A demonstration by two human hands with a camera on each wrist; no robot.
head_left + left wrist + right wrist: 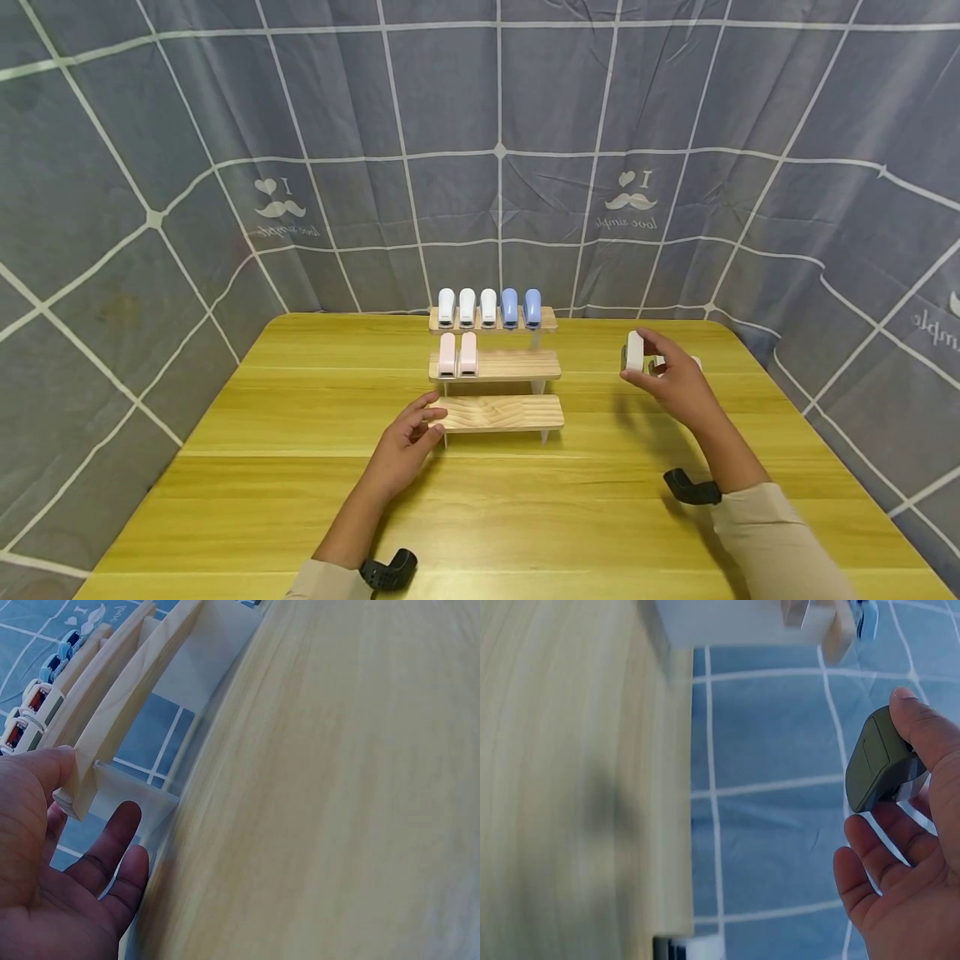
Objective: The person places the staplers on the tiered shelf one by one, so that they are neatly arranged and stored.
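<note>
My right hand [678, 385] pinches a white stapler [634, 351] above the right side of the table. In the right wrist view the dark underside of that stapler [877, 759] shows between thumb and fingers. Partly hidden behind this hand is another white stapler [658, 363]. At the left end of the lowest wooden shelf [498, 412], my left hand [405, 446] grips the board's corner; the left wrist view has the thumb [56, 766] on the board and two fingers stretched out below. Two pink staplers [458, 356] stand side by side on the middle shelf [517, 364].
On the top shelf [547, 318], three white staplers [467, 307] and two blue staplers [521, 307] stand in a row. The shelves rise in steps on pale supports. Wood-grain table [300, 467] spreads around them, with a grey checked curtain [450, 200] behind and at both sides.
</note>
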